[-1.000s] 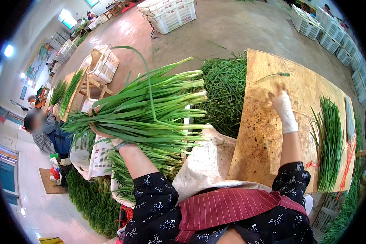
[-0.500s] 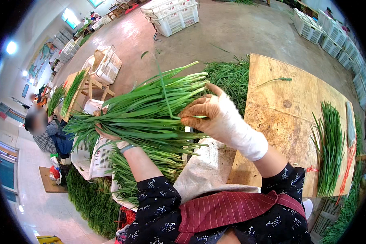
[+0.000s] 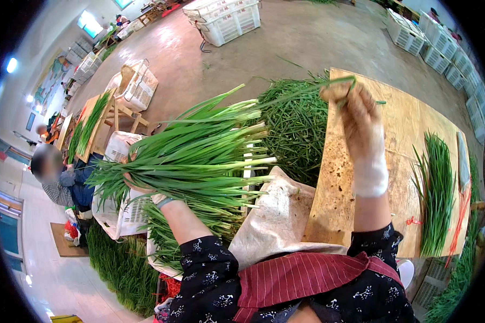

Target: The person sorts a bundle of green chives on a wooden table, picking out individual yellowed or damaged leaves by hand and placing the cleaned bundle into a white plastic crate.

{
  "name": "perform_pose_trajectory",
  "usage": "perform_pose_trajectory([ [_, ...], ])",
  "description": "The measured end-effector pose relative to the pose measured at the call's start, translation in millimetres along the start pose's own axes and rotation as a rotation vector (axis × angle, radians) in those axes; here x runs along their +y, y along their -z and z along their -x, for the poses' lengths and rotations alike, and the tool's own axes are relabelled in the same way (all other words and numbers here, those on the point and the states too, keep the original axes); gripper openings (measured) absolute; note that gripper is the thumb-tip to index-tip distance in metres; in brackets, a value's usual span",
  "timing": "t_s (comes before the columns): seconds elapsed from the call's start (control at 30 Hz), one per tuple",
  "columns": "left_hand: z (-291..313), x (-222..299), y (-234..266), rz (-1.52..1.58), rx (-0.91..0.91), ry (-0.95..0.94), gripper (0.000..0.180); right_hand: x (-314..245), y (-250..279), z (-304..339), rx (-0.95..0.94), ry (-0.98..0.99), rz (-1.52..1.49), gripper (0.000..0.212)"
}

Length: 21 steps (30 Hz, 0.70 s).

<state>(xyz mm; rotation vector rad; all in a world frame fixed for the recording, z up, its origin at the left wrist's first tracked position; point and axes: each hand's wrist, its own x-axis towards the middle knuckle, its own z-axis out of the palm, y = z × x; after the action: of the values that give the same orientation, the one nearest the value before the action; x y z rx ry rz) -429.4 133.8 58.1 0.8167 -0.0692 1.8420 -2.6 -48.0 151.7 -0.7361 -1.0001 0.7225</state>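
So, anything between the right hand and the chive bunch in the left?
Nothing solid visible. The right hand is above the wooden board; the heap of loose green leaves lies below the gap to the chive bunch in the left hand. Only the thin leaf it pinches extends into that gap.

Beyond the far edge of the wooden tabletop (image 3: 404,114) spreads a grey floor (image 3: 318,40), shiny in patches. Well off its left edge lie pale tiles (image 3: 48,274), a wooden table (image 3: 100,139), and a white wall (image 3: 15,110) with a mural (image 3: 53,82), near a bright window (image 3: 89,24) and a glowing lamp (image 3: 12,65).
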Motion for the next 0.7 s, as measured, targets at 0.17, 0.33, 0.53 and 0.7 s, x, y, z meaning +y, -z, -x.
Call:
perform_pose_trajectory([
  [0.17, -2, 16, 4, -0.158, 0.279, -0.006, 0.043, 39, 121, -34, 0.229, -0.226, 1.548, 0.031],
  [0.33, -6, 13, 17, 0.139, -0.084, 0.079, 0.033, 70, 223, 19, 0.757, -0.724, 1.932, 0.054],
  [0.53, -9, -3, 13, -0.005, 0.169, -0.041, 0.037, 129, 142, -28, 0.336, -0.481, 0.988, 0.043],
  [0.7, 2, -15, -29, 0.086, -0.080, 0.129, 0.027, 98, 16, -53, -0.432, -0.453, 0.188, 0.044],
])
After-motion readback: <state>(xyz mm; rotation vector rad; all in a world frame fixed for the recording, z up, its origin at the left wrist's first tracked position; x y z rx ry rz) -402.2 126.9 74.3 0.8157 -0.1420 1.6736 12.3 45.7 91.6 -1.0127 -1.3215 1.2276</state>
